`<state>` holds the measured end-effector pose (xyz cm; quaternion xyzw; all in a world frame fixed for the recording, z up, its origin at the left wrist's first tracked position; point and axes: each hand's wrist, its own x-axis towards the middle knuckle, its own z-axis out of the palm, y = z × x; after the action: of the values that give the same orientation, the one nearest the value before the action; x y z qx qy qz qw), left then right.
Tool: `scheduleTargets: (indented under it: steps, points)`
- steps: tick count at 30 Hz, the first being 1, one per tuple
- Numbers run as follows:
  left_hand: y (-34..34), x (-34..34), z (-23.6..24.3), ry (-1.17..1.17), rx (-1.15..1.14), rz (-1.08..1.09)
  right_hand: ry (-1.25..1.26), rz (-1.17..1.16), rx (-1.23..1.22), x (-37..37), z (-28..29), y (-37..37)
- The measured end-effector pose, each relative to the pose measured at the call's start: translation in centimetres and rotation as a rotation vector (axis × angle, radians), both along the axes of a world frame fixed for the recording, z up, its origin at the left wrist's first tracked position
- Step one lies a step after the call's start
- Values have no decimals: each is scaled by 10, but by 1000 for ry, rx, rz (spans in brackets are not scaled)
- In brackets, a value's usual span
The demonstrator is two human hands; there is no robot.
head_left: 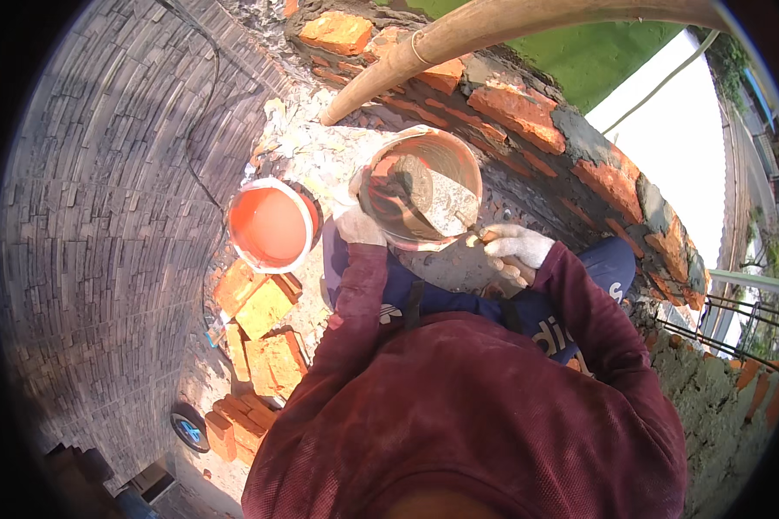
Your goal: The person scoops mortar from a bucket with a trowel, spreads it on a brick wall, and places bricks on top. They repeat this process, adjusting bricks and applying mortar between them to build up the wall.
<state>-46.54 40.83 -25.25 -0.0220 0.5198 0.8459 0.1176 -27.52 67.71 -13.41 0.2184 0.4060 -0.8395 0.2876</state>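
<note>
My gloved left hand (357,221) grips the left rim and side of a mortar-stained bucket (459,160), which has grey material inside. To its right, my gloved right hand (512,246) is closed on a short handle, apparently of a trowel (483,234), at the bucket's lower right rim; I cannot clearly make out the blade. An orange-red bucket (268,227) with a white rim, holding reddish liquid, stands left of the mortar bucket. My bent legs in dark blue trousers lie just below both hands.
Loose bricks (264,311) and a dark round object (189,428) lie at the left beside a grey tiled wall (121,242). A rough brick wall (519,117) curves along the upper right, with a wooden pole (424,48) leaning across it. Steel bars (727,329) jut at the right.
</note>
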Motion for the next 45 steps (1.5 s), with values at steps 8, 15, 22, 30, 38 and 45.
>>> scheduleTargets:
  steps: [8,15,22,30,38,45]
  points:
    - [30,-14,-24,-58,103,35,86,-157,-9,-7,94,39]
    - [23,0,-41,-96,132,68,238,-70,499,-136,130,98]
    - [30,4,-39,-110,145,75,969,372,660,-292,75,146]
    - [18,5,-44,-140,124,118,882,196,1380,-261,73,107]
    - [32,-2,-39,-148,138,105,623,335,1222,-298,109,118]
    - [39,1,-40,-178,159,121,524,414,1225,-297,161,134]
